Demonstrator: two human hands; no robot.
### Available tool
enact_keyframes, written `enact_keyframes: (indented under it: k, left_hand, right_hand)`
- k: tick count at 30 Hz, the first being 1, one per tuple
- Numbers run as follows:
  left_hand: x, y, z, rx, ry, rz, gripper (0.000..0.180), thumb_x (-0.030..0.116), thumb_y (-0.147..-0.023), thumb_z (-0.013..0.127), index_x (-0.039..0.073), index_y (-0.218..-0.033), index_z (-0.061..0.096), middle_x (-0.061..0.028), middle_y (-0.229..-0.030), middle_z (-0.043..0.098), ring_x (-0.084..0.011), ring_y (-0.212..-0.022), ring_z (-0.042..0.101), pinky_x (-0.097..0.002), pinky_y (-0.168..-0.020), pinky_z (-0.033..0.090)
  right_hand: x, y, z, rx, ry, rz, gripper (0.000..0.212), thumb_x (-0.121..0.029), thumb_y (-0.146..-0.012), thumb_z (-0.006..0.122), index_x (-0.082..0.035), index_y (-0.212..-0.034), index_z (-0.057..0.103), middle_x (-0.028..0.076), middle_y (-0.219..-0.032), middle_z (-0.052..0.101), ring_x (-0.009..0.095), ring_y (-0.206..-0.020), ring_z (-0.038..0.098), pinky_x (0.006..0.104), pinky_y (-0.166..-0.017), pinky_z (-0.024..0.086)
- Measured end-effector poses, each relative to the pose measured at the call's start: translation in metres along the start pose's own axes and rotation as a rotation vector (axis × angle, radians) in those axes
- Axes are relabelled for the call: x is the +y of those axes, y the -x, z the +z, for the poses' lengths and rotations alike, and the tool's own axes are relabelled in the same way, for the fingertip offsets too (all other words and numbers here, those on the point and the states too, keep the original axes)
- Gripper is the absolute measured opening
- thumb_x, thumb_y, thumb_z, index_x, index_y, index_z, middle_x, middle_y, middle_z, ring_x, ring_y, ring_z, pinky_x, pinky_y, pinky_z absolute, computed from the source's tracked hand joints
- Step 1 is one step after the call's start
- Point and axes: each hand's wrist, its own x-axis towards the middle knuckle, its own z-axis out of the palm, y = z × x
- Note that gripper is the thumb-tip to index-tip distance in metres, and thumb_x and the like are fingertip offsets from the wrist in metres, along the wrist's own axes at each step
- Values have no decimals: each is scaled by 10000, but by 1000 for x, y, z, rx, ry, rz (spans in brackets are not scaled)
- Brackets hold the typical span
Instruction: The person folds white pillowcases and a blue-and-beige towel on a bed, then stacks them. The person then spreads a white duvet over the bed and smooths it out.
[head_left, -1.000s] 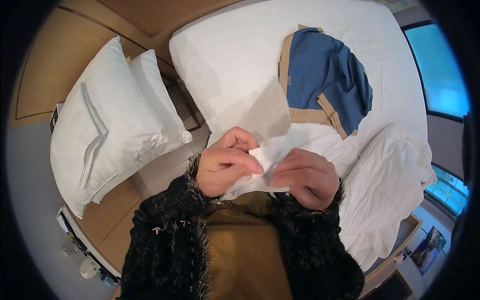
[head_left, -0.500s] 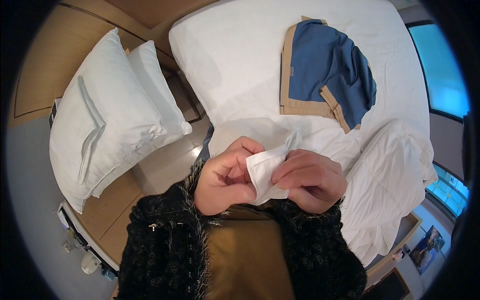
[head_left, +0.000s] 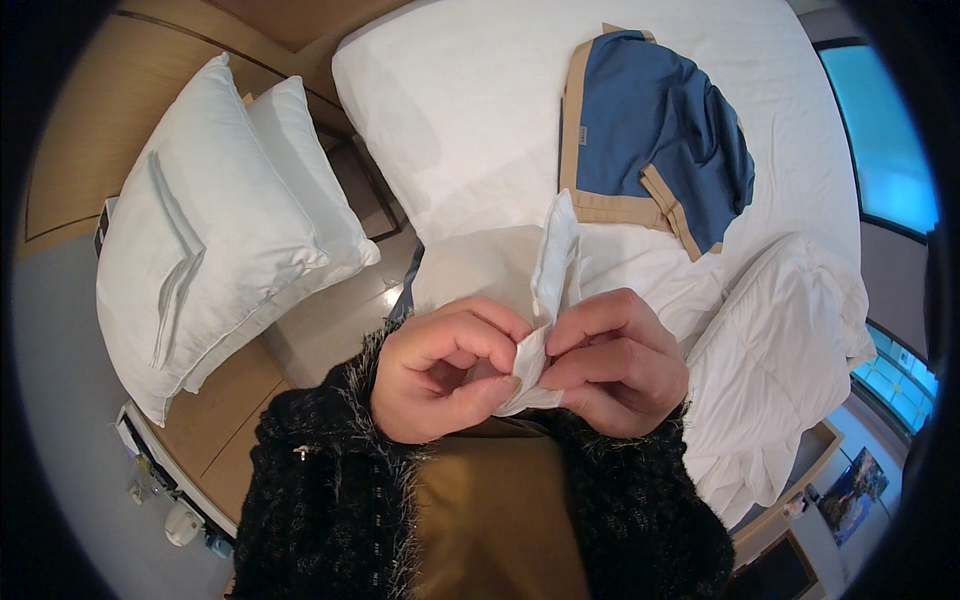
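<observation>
Both my hands are closed on a small folded piece of white cloth (head_left: pixel 556 262) in front of my chest. My left hand (head_left: pixel 440 368) pinches its lower left part between thumb and curled fingers. The fingertips of my right hand (head_left: pixel 618 362) grip it from the other side, almost touching the left ones. A narrow folded strip of the cloth stands up above my fingers, and its lower end spreads below them. Part of the cloth is hidden behind my right fingers. Just beyond it lies the white bed (head_left: pixel 450 130).
At the far right of the bed lies a blue cloth with tan edging (head_left: pixel 650 130). A bunched white duvet (head_left: pixel 770 350) covers the near right. Plump white pillows (head_left: pixel 240 190) are stacked at the left, a folded white cloth (head_left: pixel 172 265) on top. Blue-lit windows (head_left: pixel 885 140) stand on the right.
The white cloth has turned from lying broad across my fingers to a narrow strip pointing up. My right fingers have shifted their grip, and my left hand has moved slightly left and down.
</observation>
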Motion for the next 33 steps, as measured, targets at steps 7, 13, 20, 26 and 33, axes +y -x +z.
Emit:
enact_keyframes:
  k: [7, 13, 20, 26, 33]
  left_hand:
    - [-1, -4, -3, -24, -138, 93, 179, -67, -719, 657, -12, -878, 595, -134, -930, 597, -185, -797, 600, -252, -700, 457]
    - [-2, -3, -7, -62, -114, 53, 166, -64, -721, 657, -7, -865, 596, -129, -920, 602, -188, -783, 604, -260, -693, 471]
    - [2, -2, -11, -132, -174, 77, 189, -45, -714, 679, 9, -876, 597, -125, -930, 600, -205, -788, 608, -259, -693, 477]
    - [2, -3, -8, -134, -208, 148, 286, -19, -675, 745, 15, -916, 596, -117, -926, 599, -191, -791, 614, -252, -666, 483]
    - [6, 0, -7, -106, -210, 122, 280, -15, -667, 757, 12, -902, 608, -117, -926, 603, -192, -802, 619, -258, -680, 486]
  right_hand:
    - [-5, -1, -2, -36, 18, 60, 167, 12, -683, 703, -13, -820, 610, 120, -1013, 573, 200, -822, 588, 277, -705, 488]
    - [-7, -2, -4, -54, 5, 29, 158, 15, -691, 697, -6, -822, 610, 118, -956, 589, 208, -810, 598, 275, -690, 492]
    - [-6, -2, -3, -58, -59, 31, 163, 23, -690, 695, -4, -825, 608, 112, -913, 592, 212, -769, 604, 269, -656, 493]
    - [0, -2, 1, -45, -150, 11, 171, 5, -719, 692, 1, -848, 580, 142, -862, 587, 203, -710, 599, 265, -612, 486]
    - [-1, -3, 4, 5, -118, -24, 214, -26, -725, 712, -13, -869, 555, 143, -848, 568, 195, -701, 584, 254, -621, 475]
